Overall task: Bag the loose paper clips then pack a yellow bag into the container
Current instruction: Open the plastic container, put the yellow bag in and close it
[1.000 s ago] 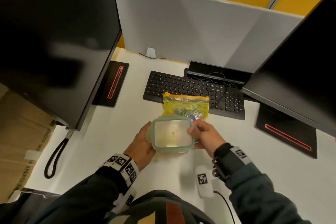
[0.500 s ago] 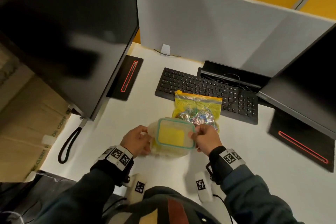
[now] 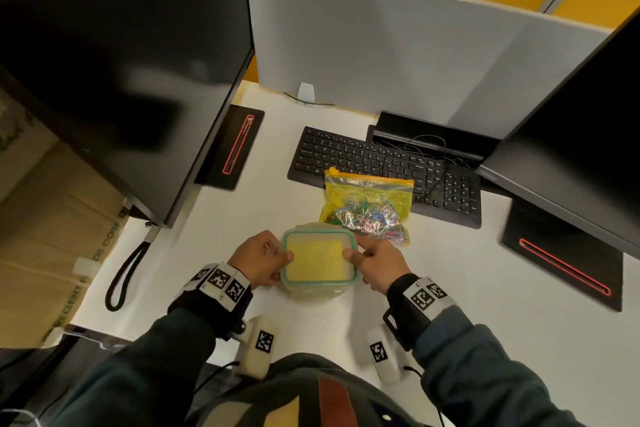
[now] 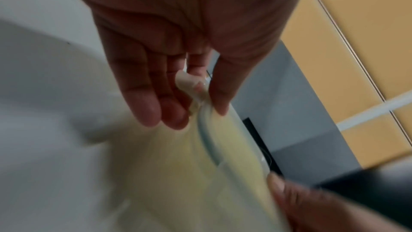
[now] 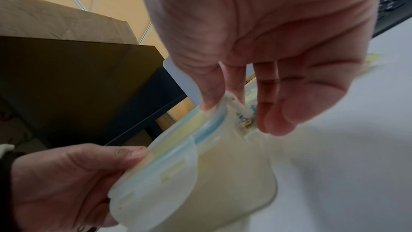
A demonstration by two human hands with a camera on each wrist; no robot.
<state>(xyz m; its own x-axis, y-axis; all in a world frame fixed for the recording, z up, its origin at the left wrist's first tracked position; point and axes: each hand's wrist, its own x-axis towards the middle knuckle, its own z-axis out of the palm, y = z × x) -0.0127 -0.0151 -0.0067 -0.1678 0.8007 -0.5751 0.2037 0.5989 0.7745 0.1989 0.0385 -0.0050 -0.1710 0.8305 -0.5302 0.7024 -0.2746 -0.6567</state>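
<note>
Hands hold the see-through plastic box with a green-rimmed lid (image 3: 318,262) on the white desk (image 3: 242,218); left hand (image 3: 258,258) and right hand (image 3: 379,262) each pinch a side flap; the yellow zip bag of paper clips (image 3: 369,206) lies just behind.

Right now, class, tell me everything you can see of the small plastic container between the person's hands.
The small translucent plastic container is roughly square with rounded corners, a teal-rimmed lid on top and side latch flaps. Something yellow shows through it. It is upright, over the white desk, just in front of the yellow zip bag of paper clips. The left hand and right hand pinch opposite sides, thumbs on the lid.
</note>
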